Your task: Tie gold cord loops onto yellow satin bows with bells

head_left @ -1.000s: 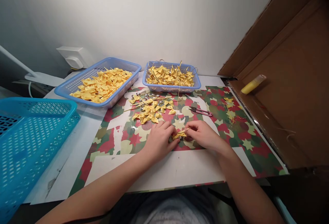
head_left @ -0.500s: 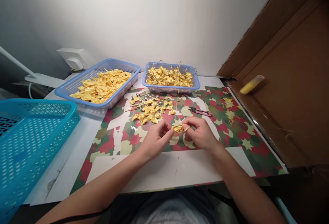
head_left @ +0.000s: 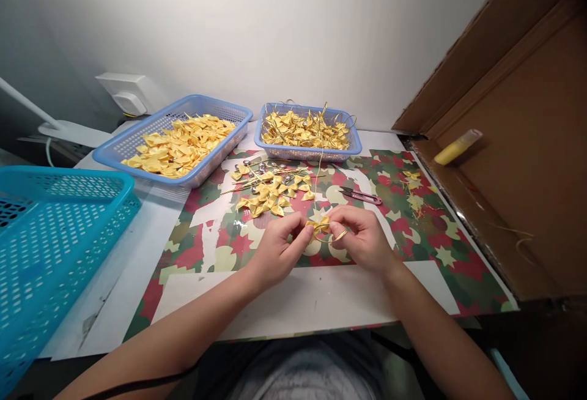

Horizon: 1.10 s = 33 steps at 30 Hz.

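Observation:
Between my hands is a small yellow ribbon bow [head_left: 322,224] with gold cord looped at it. My left hand [head_left: 283,242] is closed, thumb and forefinger pinching the bow's left side. The fingers of my right hand [head_left: 362,238] are closed on the gold cord [head_left: 338,237] at the bow's right side; whether they also grip the ribbon is hard to make out. A thin strand of cord [head_left: 317,180] runs from the bow up toward the far basket. Just beyond my hands lie several yellow bows [head_left: 270,195] among gold cords and silver bells [head_left: 262,167].
A blue basket [head_left: 112,150] of yellow bows stands back left, and a smaller blue basket [head_left: 312,154] of corded bows at the back. Thread snips [head_left: 362,196] lie right of centre. A turquoise basket [head_left: 68,253] is at left; a cardboard wall [head_left: 513,143] bounds the right.
The cord at the bow has opened into a wider loop, with my right hand shifted slightly right. My left hand still pinches the bow. The whole view has tilted a little.

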{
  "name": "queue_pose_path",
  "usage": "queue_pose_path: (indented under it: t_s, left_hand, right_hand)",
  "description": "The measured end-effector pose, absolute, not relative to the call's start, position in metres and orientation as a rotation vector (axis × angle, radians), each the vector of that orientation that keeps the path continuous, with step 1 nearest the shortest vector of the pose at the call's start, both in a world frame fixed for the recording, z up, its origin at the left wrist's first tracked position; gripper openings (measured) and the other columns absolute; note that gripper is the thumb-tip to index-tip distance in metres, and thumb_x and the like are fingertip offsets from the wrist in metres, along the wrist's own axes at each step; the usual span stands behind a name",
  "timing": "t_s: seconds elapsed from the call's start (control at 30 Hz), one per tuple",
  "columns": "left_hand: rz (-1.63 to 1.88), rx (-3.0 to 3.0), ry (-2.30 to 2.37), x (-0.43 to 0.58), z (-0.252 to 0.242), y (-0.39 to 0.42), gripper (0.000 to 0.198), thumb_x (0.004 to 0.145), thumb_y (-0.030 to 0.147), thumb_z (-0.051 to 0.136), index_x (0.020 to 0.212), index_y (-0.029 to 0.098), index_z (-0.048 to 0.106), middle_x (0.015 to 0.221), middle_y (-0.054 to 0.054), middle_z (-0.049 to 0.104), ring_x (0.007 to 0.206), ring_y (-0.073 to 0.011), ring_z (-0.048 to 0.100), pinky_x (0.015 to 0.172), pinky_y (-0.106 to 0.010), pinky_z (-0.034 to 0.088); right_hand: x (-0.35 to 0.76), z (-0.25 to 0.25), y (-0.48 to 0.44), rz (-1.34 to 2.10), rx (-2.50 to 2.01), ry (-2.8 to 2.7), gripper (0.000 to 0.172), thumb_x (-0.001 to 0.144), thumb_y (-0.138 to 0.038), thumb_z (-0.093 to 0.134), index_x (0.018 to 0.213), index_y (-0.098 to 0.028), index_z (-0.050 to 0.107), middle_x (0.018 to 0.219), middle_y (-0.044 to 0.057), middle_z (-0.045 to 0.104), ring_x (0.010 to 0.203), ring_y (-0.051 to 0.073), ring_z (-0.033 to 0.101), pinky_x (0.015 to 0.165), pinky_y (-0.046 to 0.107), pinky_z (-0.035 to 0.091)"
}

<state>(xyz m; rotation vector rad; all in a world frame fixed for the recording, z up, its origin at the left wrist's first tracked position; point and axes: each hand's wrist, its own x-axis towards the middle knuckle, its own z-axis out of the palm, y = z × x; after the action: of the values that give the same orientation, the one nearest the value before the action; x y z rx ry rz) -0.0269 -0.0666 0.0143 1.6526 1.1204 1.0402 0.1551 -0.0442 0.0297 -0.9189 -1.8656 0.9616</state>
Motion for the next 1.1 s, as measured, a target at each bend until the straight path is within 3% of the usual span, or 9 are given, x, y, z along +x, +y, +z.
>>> queue_pose_path:
  t_s: [0.47, 0.77, 1.1]
  left_hand:
    - [1.059, 1.801, 1.119, -0.026, 0.014, -0.067, 0.024, 0.092, 0.027, 0.044, 0.073, 0.016, 0.053, 0.062, 0.002, 0.049, 0.056, -0.0102, 0.043, 0.054, -0.023, 0.035]
    - [1.095, 1.876, 1.172, -0.024, 0.01, -0.067, 0.02, 0.084, 0.029, 0.061, 0.073, 0.017, 0.05, 0.061, 0.005, 0.043, 0.055, -0.0088, 0.037, 0.051, -0.021, 0.032]
    - [1.075, 1.827, 1.203, -0.024, 0.012, -0.064, 0.022, 0.089, 0.029, 0.051, 0.071, 0.017, 0.052, 0.061, 0.002, 0.047, 0.057, -0.0108, 0.04, 0.053, -0.023, 0.032]
  right_hand:
    - [0.15, 0.03, -0.047, 0.753, -0.904, -1.973, 0.02, 0.084, -0.013, 0.052, 0.064, -0.018, 0.054, 0.07, 0.002, 0.06, 0.066, 0.013, 0.055, 0.061, 0.026, 0.043]
    - [0.148, 0.028, -0.049, 0.706, -0.908, -1.969, 0.022, 0.082, -0.01, 0.051, 0.061, -0.018, 0.054, 0.068, 0.001, 0.057, 0.063, 0.011, 0.051, 0.059, 0.024, 0.041]
    - [0.144, 0.025, -0.051, 0.568, -1.046, -1.879, 0.023, 0.08, -0.013, 0.057, 0.059, -0.018, 0.051, 0.064, 0.001, 0.056, 0.06, 0.011, 0.05, 0.054, 0.023, 0.039]
